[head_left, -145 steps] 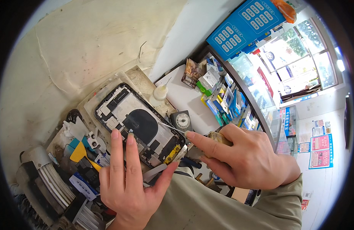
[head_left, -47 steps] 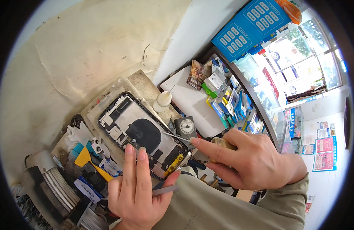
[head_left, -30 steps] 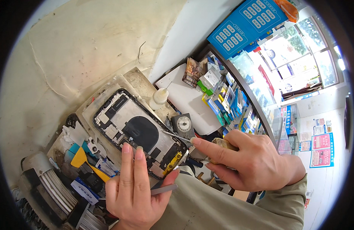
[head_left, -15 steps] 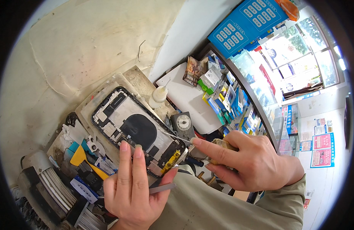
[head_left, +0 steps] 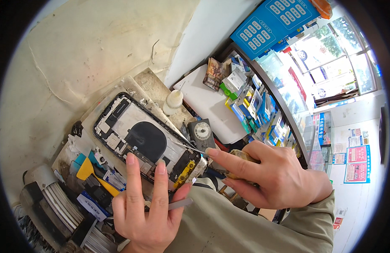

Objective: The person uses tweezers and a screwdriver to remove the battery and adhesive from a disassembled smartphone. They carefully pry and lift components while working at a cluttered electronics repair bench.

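An opened smartphone housing (head_left: 176, 161) lies slanted on a worn pale block, its inside facing up. Inside it are a round black pad (head_left: 146, 141) and a yellow strip (head_left: 184, 174) at the near right corner. Two outstretched fingers of my left hand (head_left: 147, 211) press on its near long edge. That hand also keeps a flat grey metal tool (head_left: 180, 204) under the thumb, mostly hidden by the palm. My right hand (head_left: 273, 175) is closed round the tan handle (head_left: 237, 168) of a thin-bladed tool, index finger along the blade (head_left: 190, 147), whose tip reaches over the housing's interior.
A white dropper bottle (head_left: 174, 101) and a grey box with a dial (head_left: 201, 131) stand beyond the housing. Nearer left are a yellow plastic scraper (head_left: 88, 170) and a bulky grey machine (head_left: 55, 206). Colourful small boxes (head_left: 258, 101) crowd the right side.
The housing has shifted left and slightly up in view. My left hand's fingers have spread a little along its edge. The blade tip lies slightly further left in view.
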The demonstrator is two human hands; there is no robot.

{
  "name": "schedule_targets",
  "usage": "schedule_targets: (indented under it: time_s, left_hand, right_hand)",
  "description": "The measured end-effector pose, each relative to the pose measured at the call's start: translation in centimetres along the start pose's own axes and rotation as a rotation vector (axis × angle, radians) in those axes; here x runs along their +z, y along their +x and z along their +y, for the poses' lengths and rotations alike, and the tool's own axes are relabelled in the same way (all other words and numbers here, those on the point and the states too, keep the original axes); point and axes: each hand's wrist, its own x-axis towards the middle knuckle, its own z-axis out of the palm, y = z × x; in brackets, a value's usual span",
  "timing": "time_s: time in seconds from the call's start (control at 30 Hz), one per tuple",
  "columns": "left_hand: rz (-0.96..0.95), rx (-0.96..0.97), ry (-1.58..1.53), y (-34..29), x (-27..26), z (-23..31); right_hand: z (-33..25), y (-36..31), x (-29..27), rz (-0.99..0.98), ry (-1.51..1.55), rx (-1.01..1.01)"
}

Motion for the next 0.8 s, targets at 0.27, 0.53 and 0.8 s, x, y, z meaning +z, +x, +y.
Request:
schedule_targets:
  time_s: [0.27, 0.53, 0.8]
  left_hand:
    - [-0.010, 0.005, 0.044, 0.0, -0.1, 0.1]
    - [-0.002, 0.007, 0.067, 0.0, -0.1, 0.3]
    - [0.009, -0.007, 0.027, -0.2, 0.2, -0.3]
  right_hand:
    - [0.2, 0.0, 0.6, 0.006, 0.054, 0.001]
    - [0.9, 0.2, 2.0, 0.094, 0.101, -0.025]
    - [0.7, 0.6, 2.0, 0.054, 0.127, 0.004]
